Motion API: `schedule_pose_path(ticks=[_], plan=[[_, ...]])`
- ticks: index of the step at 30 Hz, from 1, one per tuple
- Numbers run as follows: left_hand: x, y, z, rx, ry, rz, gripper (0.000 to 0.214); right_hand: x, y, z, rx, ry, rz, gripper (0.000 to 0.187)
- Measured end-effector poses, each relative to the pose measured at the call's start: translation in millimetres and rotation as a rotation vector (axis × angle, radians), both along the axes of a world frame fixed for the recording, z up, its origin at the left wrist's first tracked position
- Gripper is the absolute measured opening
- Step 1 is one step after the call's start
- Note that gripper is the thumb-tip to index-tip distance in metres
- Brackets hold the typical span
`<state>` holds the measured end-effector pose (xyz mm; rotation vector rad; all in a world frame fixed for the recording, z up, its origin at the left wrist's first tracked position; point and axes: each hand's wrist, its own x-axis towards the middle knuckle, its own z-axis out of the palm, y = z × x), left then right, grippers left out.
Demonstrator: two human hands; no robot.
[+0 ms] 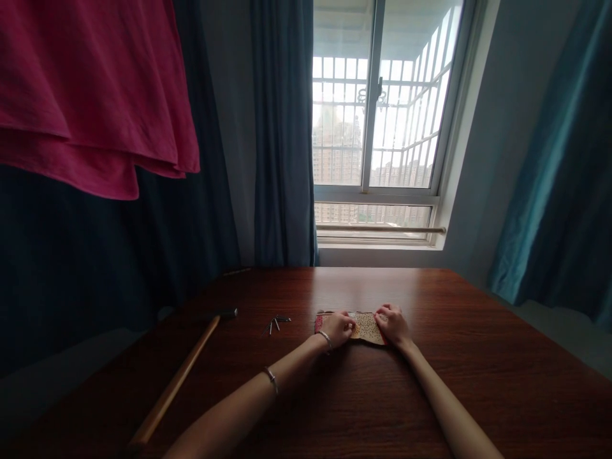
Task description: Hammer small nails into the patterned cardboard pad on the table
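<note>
A small patterned cloth piece (366,327), beige with dots and a reddish edge, lies on the dark wooden table (430,382). My left hand (338,328) rests on its left end with the fingers curled, pinching the cloth. On its right end my right hand (393,324) does the same, fingers bent down onto the fabric. A bracelet sits on my left wrist and another further up the forearm.
A hammer (182,376) with a long wooden handle lies at the table's left. A few nails (276,323) lie between it and the cloth. A red fabric (90,95) hangs at upper left. Blue curtains flank a window (377,127) behind the table.
</note>
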<state>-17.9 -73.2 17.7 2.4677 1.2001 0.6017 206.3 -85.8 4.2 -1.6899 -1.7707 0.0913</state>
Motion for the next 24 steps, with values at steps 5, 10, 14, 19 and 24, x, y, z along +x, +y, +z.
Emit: schedule_pose_path(ticks=[5, 10, 14, 19, 24], plan=[[-9, -27, 25.1, -0.100, -0.173, -0.040, 0.038, 3, -10, 7.3, 0.167, 0.035, -0.085, 0.029], [-70, -64, 63.7, 0.026, -0.268, 0.237, 0.027, 9, -20, 17.7, 0.226, 0.087, -0.125, 0.031], [-150, -72, 52.6, 0.061, -0.120, 0.612, 0.019, 7, -21, 19.8, 0.245, 0.144, -0.086, 0.030], [-222, -56, 29.1, 0.013, 0.119, 0.828, 0.015, -3, -21, 17.5, 0.179, 0.183, -0.038, 0.029], [-227, -39, 35.5, -0.032, 0.156, 0.735, 0.017, -9, -25, 18.7, 0.133, 0.140, -0.003, 0.029]])
